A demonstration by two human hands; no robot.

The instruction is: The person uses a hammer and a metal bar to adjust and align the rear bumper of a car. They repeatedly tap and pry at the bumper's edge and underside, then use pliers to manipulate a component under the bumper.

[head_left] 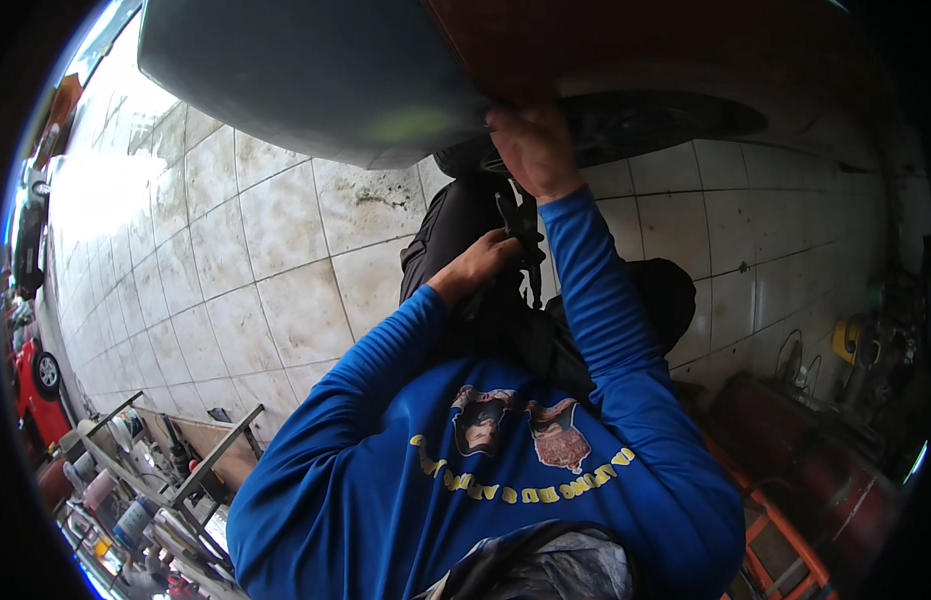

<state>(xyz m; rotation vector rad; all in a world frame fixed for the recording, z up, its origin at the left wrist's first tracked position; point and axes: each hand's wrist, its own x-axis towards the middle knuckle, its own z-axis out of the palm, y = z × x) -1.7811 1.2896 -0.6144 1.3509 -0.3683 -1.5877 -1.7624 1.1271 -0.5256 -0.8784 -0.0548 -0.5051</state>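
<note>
At the lower edge of the car body [316, 75], by the seam between grey and dark red: right hand [534, 155] raised, fingers bent up against the edge; fingertips blurred and partly hidden, so not possible to tell whether anything is held. Just below that edge, near the dark wheel [636, 125] and above the tiled floor [281, 300]: dark pliers-like tool [523, 225]. Left hand [483, 262] nearly closed, fingers curled on the tool; exact grip obscured against black trousers [436, 232]. Judged risks: scratched paint, from a tool tip swung up into the edge; nicked or pinched fingertips, from reaching by feel; dropped tool, from a loose left-hand hold; lost balance, from crouching low with both hands occupied.
</note>
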